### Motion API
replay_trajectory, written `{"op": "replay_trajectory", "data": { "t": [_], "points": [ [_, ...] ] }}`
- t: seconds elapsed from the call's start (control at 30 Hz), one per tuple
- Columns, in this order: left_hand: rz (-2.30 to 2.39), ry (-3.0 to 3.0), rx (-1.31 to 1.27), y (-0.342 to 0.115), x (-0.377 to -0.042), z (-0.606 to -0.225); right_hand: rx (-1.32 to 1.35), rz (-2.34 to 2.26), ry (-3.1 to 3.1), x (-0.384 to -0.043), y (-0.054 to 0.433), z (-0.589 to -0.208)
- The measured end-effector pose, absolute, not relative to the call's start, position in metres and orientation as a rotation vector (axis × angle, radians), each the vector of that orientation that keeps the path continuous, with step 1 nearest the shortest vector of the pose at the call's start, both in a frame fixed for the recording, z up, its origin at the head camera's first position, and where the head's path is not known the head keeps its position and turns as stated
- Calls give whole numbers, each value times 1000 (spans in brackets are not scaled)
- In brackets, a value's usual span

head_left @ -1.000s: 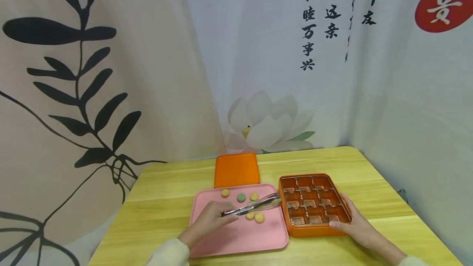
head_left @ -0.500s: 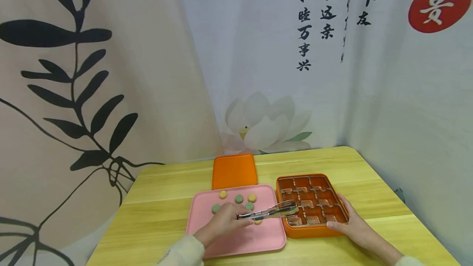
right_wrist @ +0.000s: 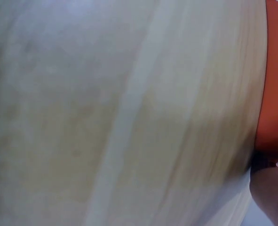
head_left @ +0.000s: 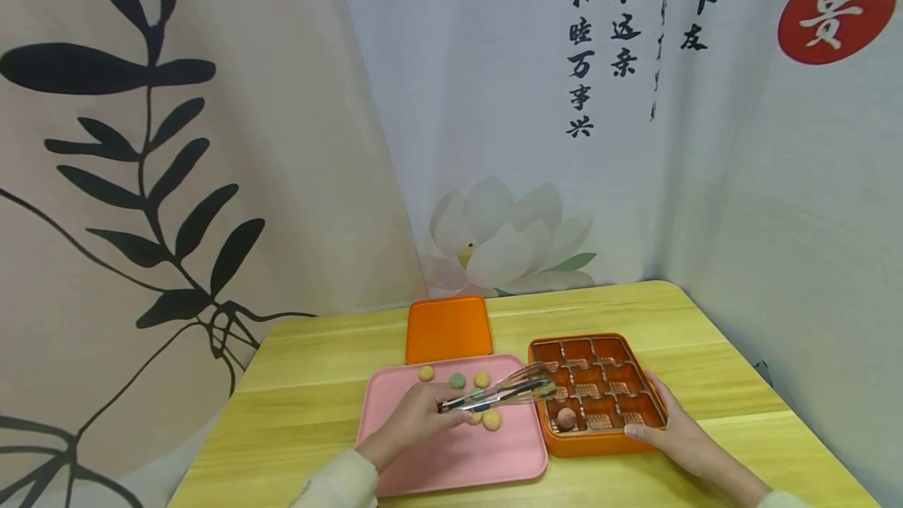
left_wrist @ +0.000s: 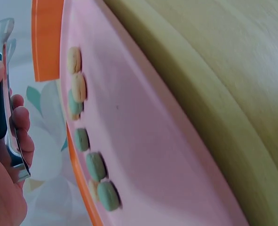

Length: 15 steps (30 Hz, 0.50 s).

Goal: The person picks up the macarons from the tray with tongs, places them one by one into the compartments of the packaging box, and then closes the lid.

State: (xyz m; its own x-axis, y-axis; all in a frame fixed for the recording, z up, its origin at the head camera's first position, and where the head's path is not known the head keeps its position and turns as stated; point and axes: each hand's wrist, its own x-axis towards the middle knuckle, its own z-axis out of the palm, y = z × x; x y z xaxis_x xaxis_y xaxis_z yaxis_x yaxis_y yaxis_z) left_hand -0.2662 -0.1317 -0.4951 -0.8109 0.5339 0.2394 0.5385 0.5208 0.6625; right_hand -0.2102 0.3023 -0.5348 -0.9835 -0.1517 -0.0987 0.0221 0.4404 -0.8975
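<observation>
My left hand (head_left: 416, 422) grips metal tongs (head_left: 501, 394) above the pink tray (head_left: 451, 461). Their tips reach over the left side of an orange box (head_left: 607, 444), with no macaron visible between them. A brownish-pink macaron (head_left: 567, 419) sits in the box's front-left compartment. My right hand (head_left: 677, 426) holds the box at its front-right corner, thumb at the front. On the tray lie several green macarons (left_wrist: 109, 195) and cream macarons (left_wrist: 78, 87), partly hidden by the left hand and tongs in the head view. The right wrist view shows only the box's side (right_wrist: 276, 80) and part of the hand.
Behind the tray lies a flat orange lid (head_left: 449, 329). The box stands against the tray's right edge on a wood-grain table (head_left: 303, 382). A printed curtain (head_left: 317, 139) hangs behind the table.
The tongs swung right over the box's front-left compartment, then drew back to the upper left. The brownish-pink macaron now shows in that compartment. My right hand has stayed on the box.
</observation>
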Motion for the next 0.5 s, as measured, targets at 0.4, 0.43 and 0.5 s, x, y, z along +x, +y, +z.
{"op": "replay_trajectory", "data": {
  "t": [0.4, 0.43, 0.5],
  "points": [
    [-1230, -2672, -892, -171, -266, -484, -119, -1541, 2535, -210, 302, -533],
    [-1242, -2655, -889, -176, -266, -483, -120, -1540, 2536, -210, 302, -533],
    [-1248, -2624, -874, -185, -267, -482, -126, -1542, 2537, -210, 302, -533]
  ]
}}
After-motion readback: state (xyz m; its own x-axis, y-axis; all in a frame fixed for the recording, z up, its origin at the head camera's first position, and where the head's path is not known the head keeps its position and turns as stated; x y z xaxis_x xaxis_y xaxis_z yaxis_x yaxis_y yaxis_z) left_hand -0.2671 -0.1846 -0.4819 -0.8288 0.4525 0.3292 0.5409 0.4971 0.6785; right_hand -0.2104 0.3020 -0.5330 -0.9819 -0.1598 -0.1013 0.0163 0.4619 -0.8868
